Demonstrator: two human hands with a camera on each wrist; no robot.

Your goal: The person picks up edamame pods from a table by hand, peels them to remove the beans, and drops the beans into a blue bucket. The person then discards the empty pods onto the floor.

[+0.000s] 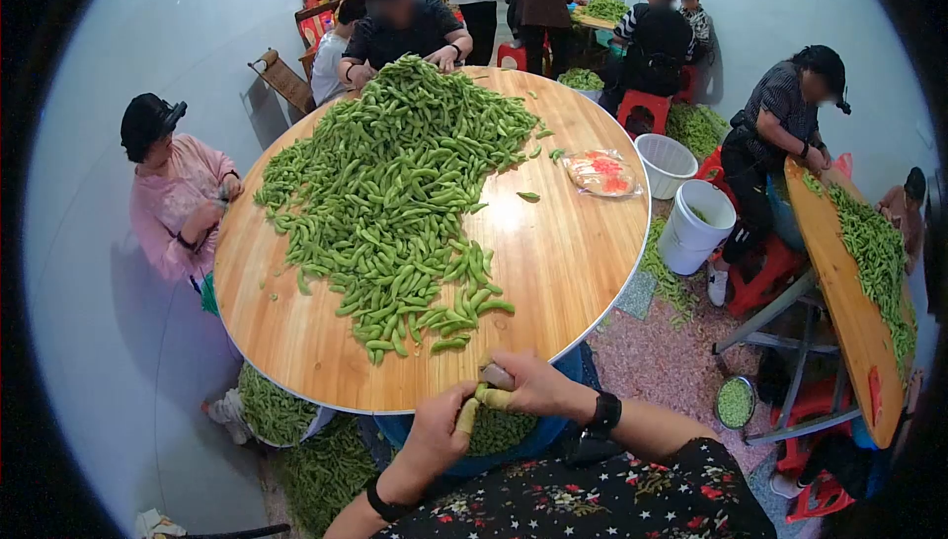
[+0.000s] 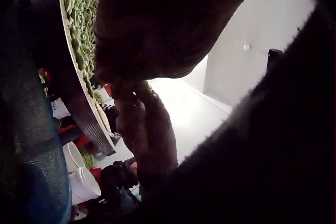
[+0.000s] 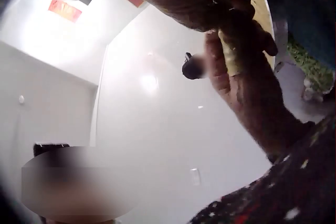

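Note:
My left hand [image 1: 434,435] and right hand [image 1: 538,386] meet just off the near edge of the round wooden table [image 1: 563,292]. Curled fingers of both hands pinch a small green soybean pod [image 1: 481,392], mostly hidden between them. Yellowish wrapping covers digits on both hands, including one on the left hand [image 3: 247,71] in the right wrist view. On the tabletop, a big heap of green soybean pods [image 1: 415,184] tapers toward my hands. Beneath them stands a blue tub [image 1: 395,430] with green contents. In the left wrist view the hands are dark silhouettes.
A wrapped packet [image 1: 602,174] lies at the table's right side. White buckets [image 1: 696,228] stand on the floor beside it. A sack of pods [image 1: 272,406] sits at the lower left. People work around this table and a second table [image 1: 839,282] on the right.

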